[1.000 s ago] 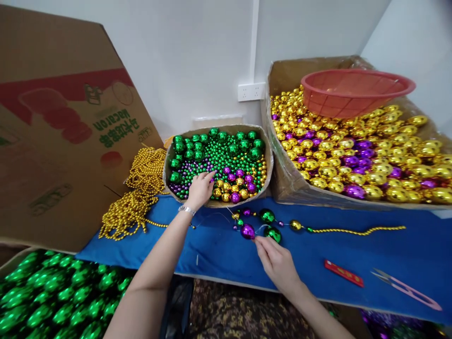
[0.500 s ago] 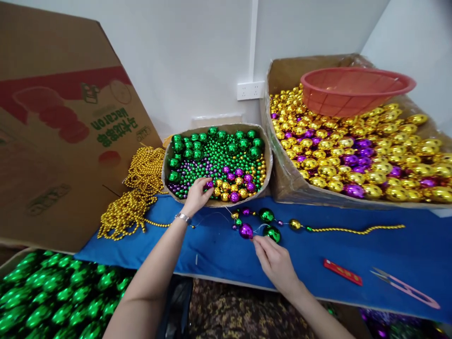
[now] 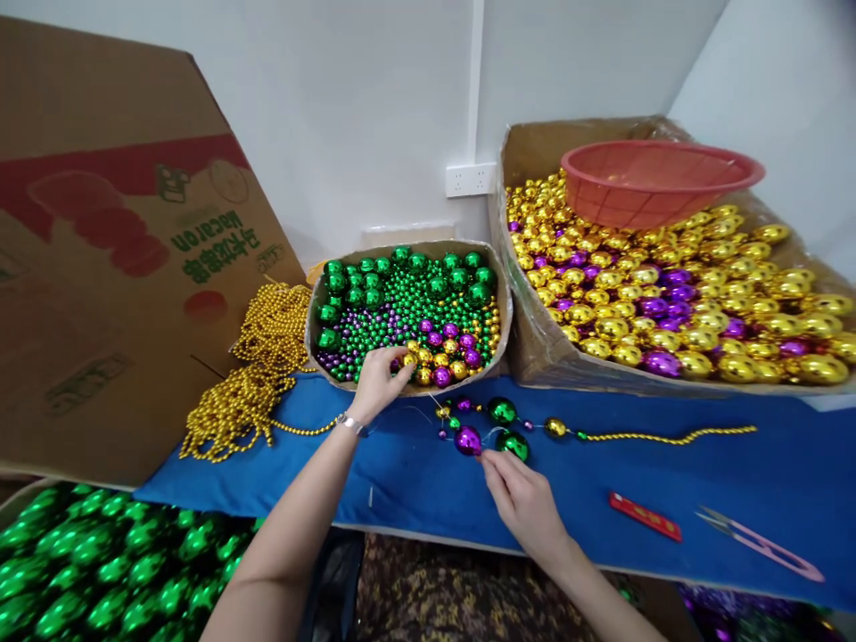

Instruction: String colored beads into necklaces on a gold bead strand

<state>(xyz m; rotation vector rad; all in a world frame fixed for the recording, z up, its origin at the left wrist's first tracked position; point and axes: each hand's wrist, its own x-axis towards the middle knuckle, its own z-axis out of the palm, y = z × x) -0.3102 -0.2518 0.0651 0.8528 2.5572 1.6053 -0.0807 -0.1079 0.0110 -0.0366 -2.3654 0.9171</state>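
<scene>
My left hand (image 3: 381,382) reaches over the near rim of a cardboard box (image 3: 509,312) of beads. Its thumb and finger are closed around a small purple bead (image 3: 396,365), partly hidden, with a gold bead (image 3: 410,358) at the fingertips. My right hand (image 3: 525,495) pinches the near end of a large purple bead (image 3: 467,440) over the blue cloth. That bead belongs to a strand with green beads (image 3: 501,410), a gold bead (image 3: 555,427) and a gold twisted cord (image 3: 669,438). A thin thread runs between the hands.
A big box (image 3: 535,357) of gold and purple beads, with a red basket (image 3: 659,183) on top, stands right. Gold bead chains (image 3: 231,410) lie left by a carton (image 3: 120,267). Pink-handled snips (image 3: 762,544) and a red packet (image 3: 646,515) lie front right. Green beads (image 3: 113,562) fill the lower left.
My left hand has shifted slightly right and toward me, and the purple bead at its fingertips has moved with it. My right hand stays on the large purple bead. The view has tilted slightly.
</scene>
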